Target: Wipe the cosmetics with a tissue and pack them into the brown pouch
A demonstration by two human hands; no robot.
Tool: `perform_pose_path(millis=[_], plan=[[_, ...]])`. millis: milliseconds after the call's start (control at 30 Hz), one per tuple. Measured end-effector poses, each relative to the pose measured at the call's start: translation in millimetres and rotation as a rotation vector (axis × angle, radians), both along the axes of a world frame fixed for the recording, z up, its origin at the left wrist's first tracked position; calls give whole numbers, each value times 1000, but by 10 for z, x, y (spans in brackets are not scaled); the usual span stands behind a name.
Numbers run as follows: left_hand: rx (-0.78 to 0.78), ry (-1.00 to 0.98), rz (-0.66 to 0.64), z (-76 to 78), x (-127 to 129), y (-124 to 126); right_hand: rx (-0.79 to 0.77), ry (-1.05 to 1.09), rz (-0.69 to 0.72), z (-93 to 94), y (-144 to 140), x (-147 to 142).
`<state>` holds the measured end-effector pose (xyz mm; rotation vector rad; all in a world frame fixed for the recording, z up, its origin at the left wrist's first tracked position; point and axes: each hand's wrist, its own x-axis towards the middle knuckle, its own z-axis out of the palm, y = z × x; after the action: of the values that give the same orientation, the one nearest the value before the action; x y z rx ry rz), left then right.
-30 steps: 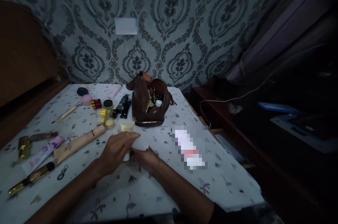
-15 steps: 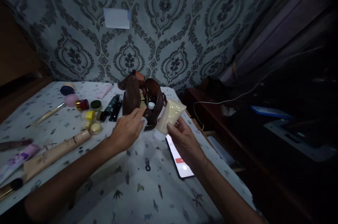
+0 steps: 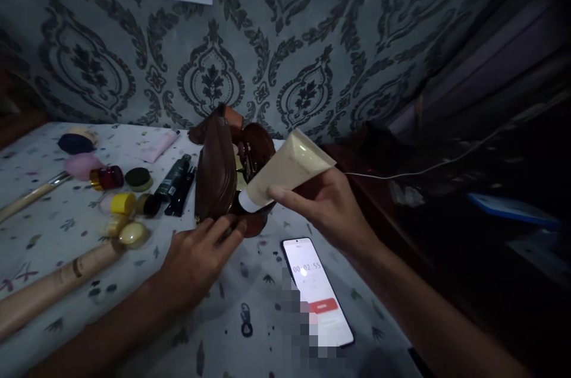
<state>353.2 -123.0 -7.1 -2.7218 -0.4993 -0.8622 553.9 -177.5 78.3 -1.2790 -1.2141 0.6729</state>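
A cream squeeze tube (image 3: 289, 167) with a white cap is in my right hand (image 3: 332, 208), my thumb along its near side and my fingers behind it. It tilts cap-down, with the cap over the opening of a brown makeup bag (image 3: 215, 167). My left hand (image 3: 196, 256) is at the bag's front, its curled fingers gripping the near edge. The bag stands open, and a few small items show dimly inside. Below my right hand lies a phone (image 3: 319, 289) with a lit timer screen.
Left of the bag lie a dark green tube (image 3: 173, 179), small jars such as a yellow-lidded one (image 3: 122, 204), a pink sponge (image 3: 83, 166), a brush (image 3: 33, 195) and a long beige tube (image 3: 57, 283). A patterned wall (image 3: 209, 69) rises behind. A white cable (image 3: 401, 176) runs at right.
My right hand has brought the cream tube up and over the bag's opening. My left hand has drawn down to the bag's near edge. The view has moved closer and lower.
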Motion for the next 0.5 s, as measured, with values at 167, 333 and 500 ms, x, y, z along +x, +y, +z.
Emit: perform_pose_path(millis=[167,333,500], plan=[[22,-40,-36,13,-7,36,-50,-363,47,15,111,61],[-26,-74,-50,13,-4,54,-69,-469,132,-42,187,47],[-47,-94,-65,8,1,59,-87,-685,186,-16,352,43]])
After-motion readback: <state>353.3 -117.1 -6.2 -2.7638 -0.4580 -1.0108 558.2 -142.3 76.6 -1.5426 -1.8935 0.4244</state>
